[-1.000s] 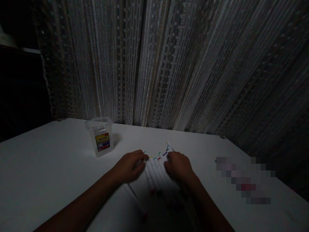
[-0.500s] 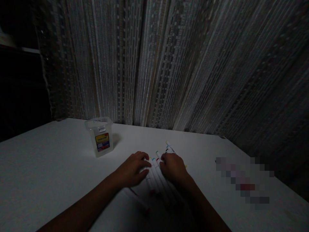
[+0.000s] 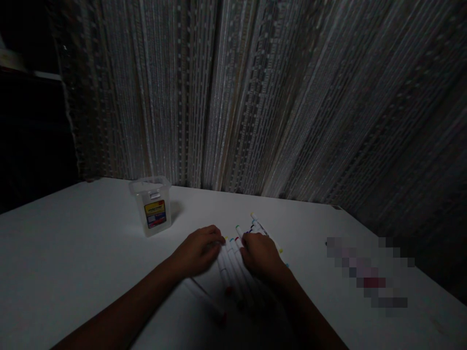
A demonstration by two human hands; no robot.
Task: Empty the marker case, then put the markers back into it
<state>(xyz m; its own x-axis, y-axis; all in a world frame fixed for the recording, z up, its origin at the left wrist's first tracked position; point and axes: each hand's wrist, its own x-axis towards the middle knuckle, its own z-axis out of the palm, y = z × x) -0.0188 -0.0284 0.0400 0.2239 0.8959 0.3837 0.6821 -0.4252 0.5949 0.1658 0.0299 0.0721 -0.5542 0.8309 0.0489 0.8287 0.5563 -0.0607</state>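
Observation:
Several white markers with coloured ends (image 3: 235, 272) lie side by side on a white table (image 3: 91, 253), between my two hands. My left hand (image 3: 199, 250) is closed, its fingertips and thumb drawn together at the top of the leftmost marker in the row. On the other side, my right hand (image 3: 263, 253) curls over more markers, the thumb beside a red-ended one and the fingers over a green-ended one (image 3: 239, 230). What lies under the right palm is hidden. A loose marker (image 3: 206, 299) rests apart, below my left wrist, dim in shadow.
A clear plastic tub (image 3: 151, 209) with a yellow and blue label stands at the back left. More markers (image 3: 260, 226) lie just beyond my right hand. A pixelated patch (image 3: 365, 274) covers something at right. A striped curtain (image 3: 233, 97) hangs behind the table.
The fingers and thumb of my left hand have drawn together at the leftmost marker. My right hand stays nearly in place over the markers, which have shifted slightly.

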